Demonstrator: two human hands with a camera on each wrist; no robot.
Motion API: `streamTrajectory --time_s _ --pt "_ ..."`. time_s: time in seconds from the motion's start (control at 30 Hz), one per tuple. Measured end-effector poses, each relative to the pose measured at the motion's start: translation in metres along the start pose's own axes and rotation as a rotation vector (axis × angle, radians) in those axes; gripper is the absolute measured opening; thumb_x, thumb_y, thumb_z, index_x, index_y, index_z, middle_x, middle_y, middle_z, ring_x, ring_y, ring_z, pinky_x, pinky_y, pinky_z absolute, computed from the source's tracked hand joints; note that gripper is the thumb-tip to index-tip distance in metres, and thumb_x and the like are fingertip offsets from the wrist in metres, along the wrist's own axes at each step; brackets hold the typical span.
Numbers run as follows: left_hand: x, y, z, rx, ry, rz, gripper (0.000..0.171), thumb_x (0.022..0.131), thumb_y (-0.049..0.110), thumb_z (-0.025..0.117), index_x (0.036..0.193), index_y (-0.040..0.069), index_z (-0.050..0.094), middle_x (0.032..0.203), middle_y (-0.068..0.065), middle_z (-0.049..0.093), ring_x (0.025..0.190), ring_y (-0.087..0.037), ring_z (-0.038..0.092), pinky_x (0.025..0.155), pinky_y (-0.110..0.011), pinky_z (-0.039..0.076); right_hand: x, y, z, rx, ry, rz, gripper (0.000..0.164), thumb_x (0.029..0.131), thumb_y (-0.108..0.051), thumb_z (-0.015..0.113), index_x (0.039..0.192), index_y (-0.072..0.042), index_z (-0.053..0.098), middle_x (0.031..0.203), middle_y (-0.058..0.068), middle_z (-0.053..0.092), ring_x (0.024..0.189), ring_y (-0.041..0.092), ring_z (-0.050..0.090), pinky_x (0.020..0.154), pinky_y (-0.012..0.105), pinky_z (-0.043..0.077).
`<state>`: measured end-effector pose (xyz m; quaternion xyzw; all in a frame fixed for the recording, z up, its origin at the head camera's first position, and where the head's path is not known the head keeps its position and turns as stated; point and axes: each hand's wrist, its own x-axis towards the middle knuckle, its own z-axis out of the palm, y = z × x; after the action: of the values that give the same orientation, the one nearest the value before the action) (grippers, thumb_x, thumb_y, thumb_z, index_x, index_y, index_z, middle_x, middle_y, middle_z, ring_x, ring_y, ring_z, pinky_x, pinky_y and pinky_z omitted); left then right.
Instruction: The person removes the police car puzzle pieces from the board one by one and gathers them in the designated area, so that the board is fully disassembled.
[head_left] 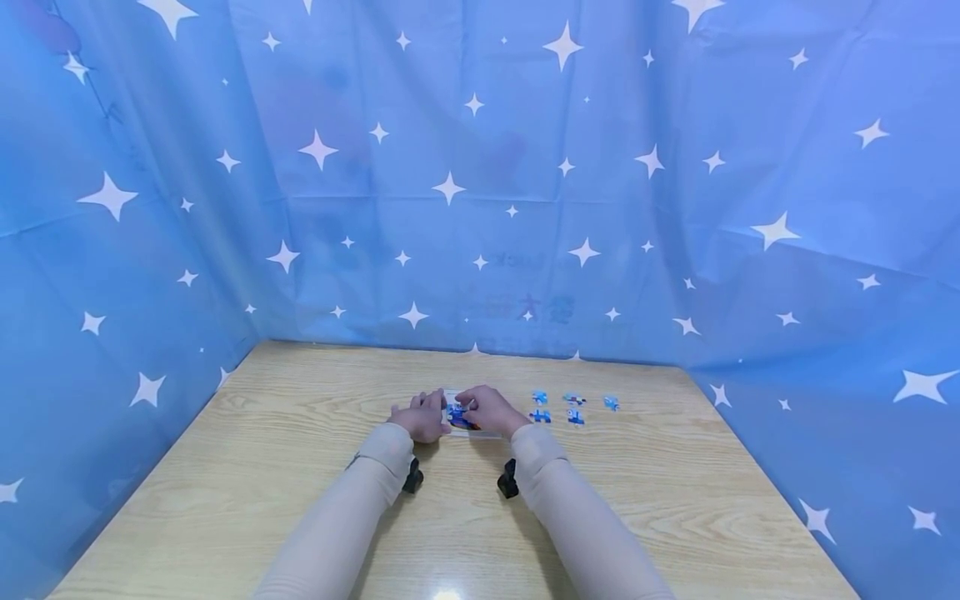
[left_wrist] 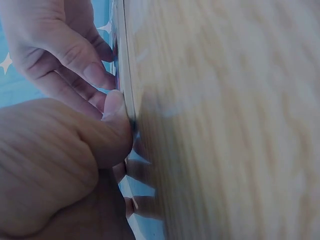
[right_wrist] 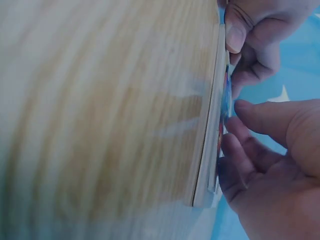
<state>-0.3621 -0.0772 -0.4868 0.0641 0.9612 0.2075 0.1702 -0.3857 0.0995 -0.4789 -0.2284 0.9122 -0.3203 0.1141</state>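
A flat jigsaw puzzle tray (head_left: 483,434) with a pale border and a blue, red and orange picture lies on the table. My left hand (head_left: 423,417) grips its left end, the thumb (left_wrist: 115,107) on the near edge and the fingers toward the far side. Over the picture is my right hand (head_left: 489,408), its fingertips (right_wrist: 231,142) right at the picture's surface. Between the right thumb (right_wrist: 247,110) and fingers a gap shows, with no piece visible in it. Part of the picture is hidden under the hands.
Several loose blue jigsaw pieces lie right of the tray, among them a front piece (head_left: 575,417) and a far-right piece (head_left: 612,403). The wooden table (head_left: 675,500) meets a blue curtain (head_left: 480,275) with white stars at the back and sides.
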Motion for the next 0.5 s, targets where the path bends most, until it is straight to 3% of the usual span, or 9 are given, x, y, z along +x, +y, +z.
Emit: streamTrajectory --time_s 0.27,0.5 --pt "-0.0008 -0.0014 -0.0014 -0.006 -0.016 0.011 0.07 0.106 0.034 0.053 0.162 0.012 0.017 0.169 -0.015 0.013 0.156 -0.034 0.004 0.115 -0.073 0.002 0.0046 0.0012 0.0034 -0.038 -0.003 -0.009 0.036 0.098 0.002 0.061 0.134 0.001 0.064 0.134 0.016 0.062 0.117 0.029 0.062 0.098 0.044 0.052" --pt "-0.0046 0.0001 -0.0041 0.018 -0.017 0.018 0.072 0.106 0.036 0.051 0.163 0.011 0.013 0.169 -0.014 0.015 0.156 -0.033 0.005 0.115 -0.073 0.003 0.005 -0.0041 0.0047 -0.03 -0.012 -0.052 0.036 0.098 0.005 0.061 0.133 0.004 0.063 0.127 0.018 0.067 0.095 0.023 0.066 0.089 0.039 0.054"
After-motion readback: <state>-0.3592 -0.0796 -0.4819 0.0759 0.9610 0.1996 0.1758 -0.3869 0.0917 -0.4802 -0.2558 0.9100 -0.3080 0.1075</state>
